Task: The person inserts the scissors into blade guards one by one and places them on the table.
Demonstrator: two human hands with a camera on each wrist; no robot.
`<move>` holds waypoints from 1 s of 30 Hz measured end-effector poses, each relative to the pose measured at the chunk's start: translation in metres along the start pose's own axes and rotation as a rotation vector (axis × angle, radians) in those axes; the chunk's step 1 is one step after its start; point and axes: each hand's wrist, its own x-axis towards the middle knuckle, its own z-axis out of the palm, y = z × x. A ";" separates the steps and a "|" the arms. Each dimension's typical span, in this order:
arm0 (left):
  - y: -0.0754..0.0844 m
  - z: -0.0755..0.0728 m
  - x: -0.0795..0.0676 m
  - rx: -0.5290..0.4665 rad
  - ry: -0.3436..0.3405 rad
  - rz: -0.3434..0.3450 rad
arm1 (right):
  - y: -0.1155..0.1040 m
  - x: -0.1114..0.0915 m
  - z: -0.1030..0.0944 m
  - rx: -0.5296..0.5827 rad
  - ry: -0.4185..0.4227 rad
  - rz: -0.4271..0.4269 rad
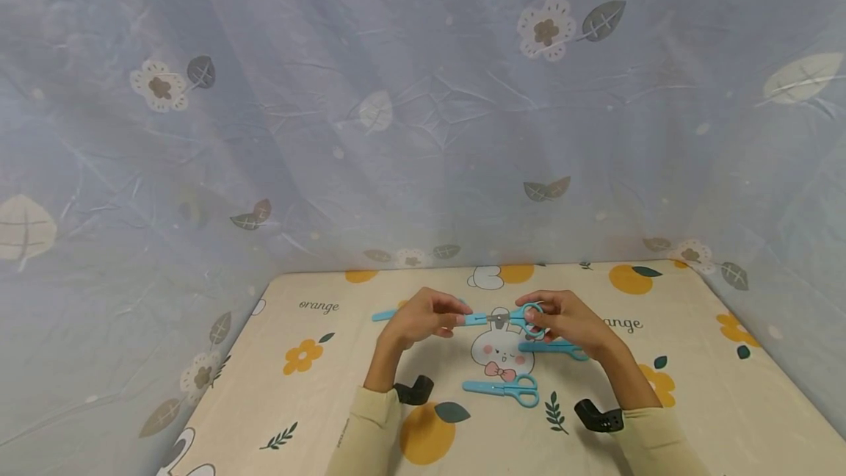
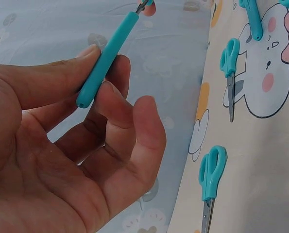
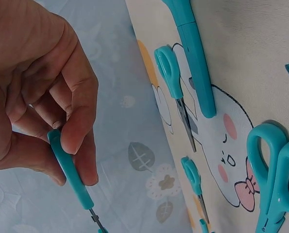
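Teal covered scissors [image 1: 485,388] lie just on the near side of the printed rabbit [image 1: 496,347]; a second covered pair [image 1: 538,347] crosses the rabbit's right side. Over the rabbit's ears, the left hand [image 1: 426,316] pinches a cover [image 1: 474,319] between thumb and fingertips; the right hand [image 1: 571,318] pinches the held scissors [image 1: 518,316] by the handles, blades towards the left hand, metal showing outside the cover. Beyond, one bare pair [image 3: 173,80] lies by the rabbit's ears, another [image 3: 194,177] to the rabbit's left. I'd judge the work partway: two pairs covered, one partly, two bare ones left.
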 end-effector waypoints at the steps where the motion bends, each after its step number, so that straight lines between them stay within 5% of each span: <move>1: 0.000 0.000 0.000 -0.002 -0.001 0.000 | 0.000 0.000 0.000 0.004 -0.002 -0.001; 30: 0.000 0.007 0.007 0.092 0.038 0.038 | 0.004 0.010 0.008 -0.021 0.004 -0.016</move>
